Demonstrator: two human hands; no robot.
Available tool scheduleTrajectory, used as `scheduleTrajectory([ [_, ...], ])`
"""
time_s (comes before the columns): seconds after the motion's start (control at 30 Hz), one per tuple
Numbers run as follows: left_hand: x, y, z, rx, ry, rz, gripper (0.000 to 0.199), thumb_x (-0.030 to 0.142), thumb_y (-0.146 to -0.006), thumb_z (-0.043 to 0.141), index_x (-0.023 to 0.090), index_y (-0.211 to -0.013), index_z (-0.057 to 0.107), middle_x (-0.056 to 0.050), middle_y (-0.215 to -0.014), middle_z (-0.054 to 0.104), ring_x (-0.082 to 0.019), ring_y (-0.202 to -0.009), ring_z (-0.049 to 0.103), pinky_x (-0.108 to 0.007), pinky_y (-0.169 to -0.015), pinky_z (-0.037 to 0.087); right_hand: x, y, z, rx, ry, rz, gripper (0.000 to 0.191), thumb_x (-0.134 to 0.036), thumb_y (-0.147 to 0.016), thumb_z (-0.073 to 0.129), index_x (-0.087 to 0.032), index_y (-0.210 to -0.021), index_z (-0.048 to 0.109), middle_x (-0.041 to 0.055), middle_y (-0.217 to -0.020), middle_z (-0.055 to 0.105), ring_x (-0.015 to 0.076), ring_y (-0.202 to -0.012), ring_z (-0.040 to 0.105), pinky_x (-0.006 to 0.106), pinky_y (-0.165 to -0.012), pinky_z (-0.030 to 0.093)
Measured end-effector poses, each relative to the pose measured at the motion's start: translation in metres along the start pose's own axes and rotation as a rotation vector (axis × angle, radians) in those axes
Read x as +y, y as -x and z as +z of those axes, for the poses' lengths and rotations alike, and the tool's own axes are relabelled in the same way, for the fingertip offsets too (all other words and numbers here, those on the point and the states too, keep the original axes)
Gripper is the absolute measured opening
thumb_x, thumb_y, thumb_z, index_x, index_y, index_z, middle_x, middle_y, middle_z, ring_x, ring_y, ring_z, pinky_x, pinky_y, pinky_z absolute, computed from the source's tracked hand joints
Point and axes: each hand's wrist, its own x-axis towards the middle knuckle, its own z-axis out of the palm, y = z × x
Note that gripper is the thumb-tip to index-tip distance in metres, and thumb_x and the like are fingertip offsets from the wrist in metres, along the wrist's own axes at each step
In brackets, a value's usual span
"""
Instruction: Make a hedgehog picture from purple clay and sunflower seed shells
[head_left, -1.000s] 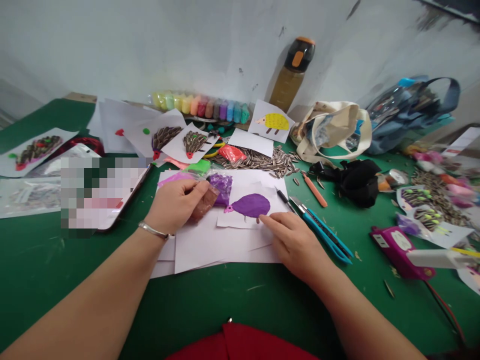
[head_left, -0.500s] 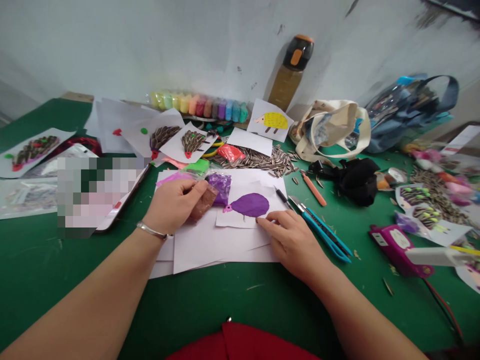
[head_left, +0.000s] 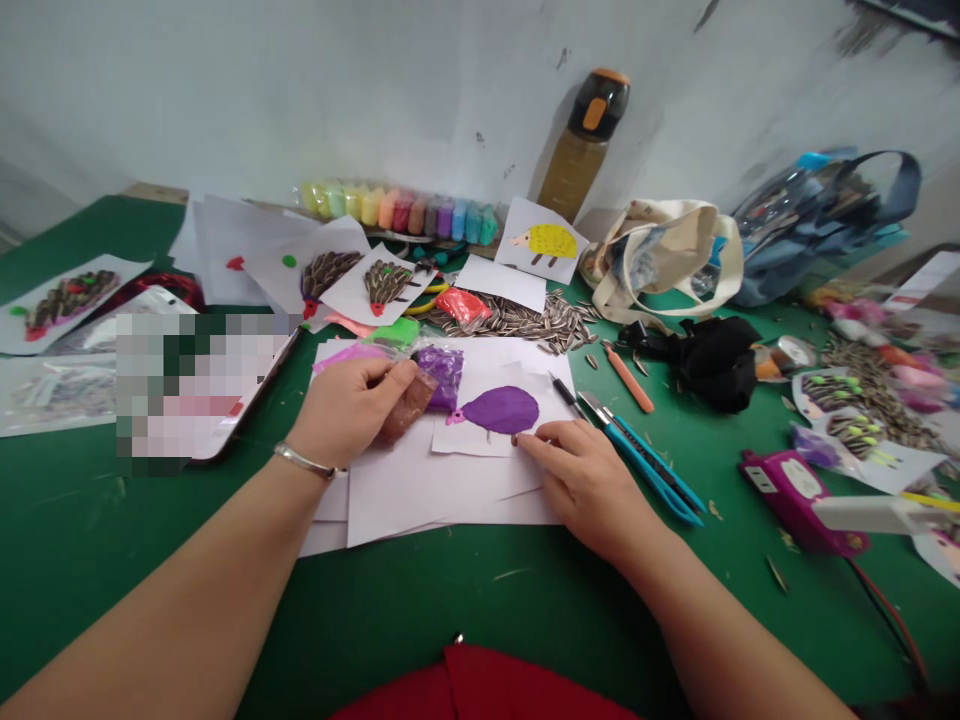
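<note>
My left hand (head_left: 351,405) is closed on a clear packet of brown clay (head_left: 409,410), pinched between thumb and fingers above the white sheets. With thumb and index finger together, my right hand (head_left: 581,465) pinches a tiny piece of brown clay (head_left: 515,440) at the lower edge of a purple clay body (head_left: 501,410). That body, with a pink head (head_left: 454,416) at its left end, lies flat on a small white card (head_left: 465,442). Behind the brown packet lies a bag of purple clay (head_left: 441,375).
Right of my right hand lie a pen (head_left: 564,392), a blue utility knife (head_left: 649,460) and an orange tool (head_left: 628,377). Striped sunflower seeds (head_left: 536,322) are heaped behind the sheets (head_left: 420,500). A phone (head_left: 244,400) is at left, a magenta device (head_left: 802,500) at right.
My right fingertips have shifted very slightly to the right beside the purple clay body. My left hand still holds the brown clay packet in nearly the same place.
</note>
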Motion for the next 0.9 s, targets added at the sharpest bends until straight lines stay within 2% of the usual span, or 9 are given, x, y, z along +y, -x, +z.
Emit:
scheduleTrajectory([
  [0.2,-0.0010,0.0002,-0.0004,0.003,-0.006,0.010,0.041,0.056,-0.084,0.048,0.023,-0.072,0.070,-0.001,-0.071,0.071,-0.020,-0.070,0.062,-0.029,-0.060,0.044,-0.0013,-0.0010,0.0000,-0.027,0.044,-0.010,0.040,-0.004,-0.084,0.048,-0.020,-0.117,0.063,0.0102,-0.106,0.063,0.0230,-0.095,0.053,0.038,-0.084,0.042],
  [0.37,0.0003,0.0009,-0.0002,0.002,-0.002,0.009,0.042,0.057,-0.084,0.048,0.023,-0.069,0.069,0.000,-0.066,0.069,-0.020,-0.067,0.061,-0.029,-0.060,0.043,0.0044,0.0002,0.0024,-0.003,-0.029,0.003,0.043,-0.003,-0.084,0.047,-0.021,-0.119,0.063,0.0094,-0.106,0.061,0.0215,-0.093,0.053,0.036,-0.081,0.044],
  [0.63,0.0005,-0.0002,0.0006,-0.001,-0.016,0.001,0.042,0.056,-0.083,0.048,0.023,-0.071,0.070,-0.001,-0.071,0.071,-0.021,-0.071,0.062,-0.029,-0.061,0.043,0.0022,-0.0010,0.0034,-0.010,0.011,0.014,0.043,-0.001,-0.082,0.047,-0.021,-0.116,0.065,0.0094,-0.105,0.062,0.0217,-0.094,0.053,0.037,-0.083,0.043],
  [0.9,-0.0005,-0.0004,0.0005,0.006,-0.033,0.016,0.044,0.057,-0.085,0.046,0.023,-0.068,0.068,-0.002,-0.068,0.069,-0.020,-0.068,0.060,-0.030,-0.059,0.042,0.0032,0.0010,0.0003,0.007,-0.057,0.005,0.039,-0.006,-0.086,0.046,-0.021,-0.116,0.065,0.0099,-0.106,0.062,0.0220,-0.093,0.053,0.037,-0.080,0.044],
])
